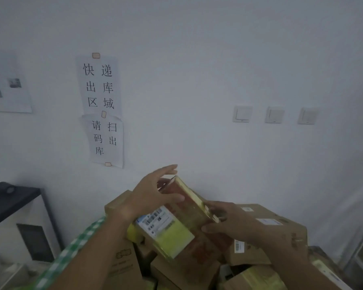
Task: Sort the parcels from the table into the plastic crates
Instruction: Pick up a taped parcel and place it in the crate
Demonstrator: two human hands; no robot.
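**Both hands on a taped parcel above the heap**

Here, at the lower centre of the frame, you held one parcel point(176, 218) up over the heap of cardboard boxes point(260, 225). It was a yellow-green and red box wrapped in glossy tape, tilted with its far end raised toward the wall, and a white shipping label point(157, 221) showed on the face turned to you. Your left hand point(149, 195) lay along the parcel's left side, the thumb stretched across the upper face and the fingers reaching straight past the far end. Your right hand point(228, 222) gripped the parcel's right edge, with the thumb under the near face and the fingers curled over the taped rim. A green-and-white checked sleeve point(80, 241) ran up your left forearm from the lower left.

The brown boxes beneath filled the bottom of the frame, several bearing labels of their own. On the white wall, left of centre, two paper notices point(102, 110) with printed Chinese characters hung one above the other. Three light switches point(275, 115) sat in a row at right of centre. A dark-topped cabinet point(15, 197) stood at the left edge, blurred.
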